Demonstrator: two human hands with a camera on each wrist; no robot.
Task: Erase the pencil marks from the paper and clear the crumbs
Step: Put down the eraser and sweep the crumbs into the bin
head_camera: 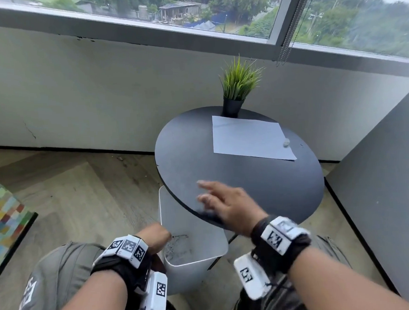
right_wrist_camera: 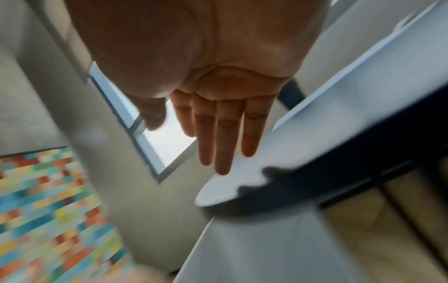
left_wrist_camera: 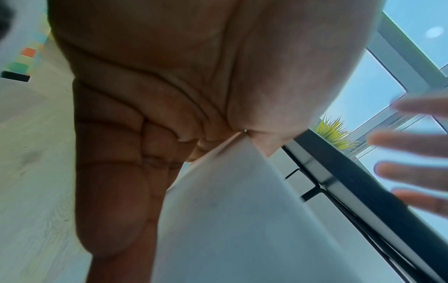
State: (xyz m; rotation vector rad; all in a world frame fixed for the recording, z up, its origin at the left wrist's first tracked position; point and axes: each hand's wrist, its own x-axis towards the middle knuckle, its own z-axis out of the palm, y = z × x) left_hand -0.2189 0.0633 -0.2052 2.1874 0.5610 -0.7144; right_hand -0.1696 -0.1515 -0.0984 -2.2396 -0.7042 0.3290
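Two hands at the round black table (head_camera: 283,186): left hand (head_camera: 155,238) clamped on the rim of a white bin (head_camera: 192,257) tucked under the table's near edge, grey crumbs (head_camera: 177,248) inside; right hand (head_camera: 227,205) flat above the tabletop near that edge, fingers (right_wrist_camera: 225,134) straight and loosely together. Paper (head_camera: 247,138) on the table's far side, small eraser (head_camera: 286,142) at its right edge, potted plant (head_camera: 236,89) just behind.
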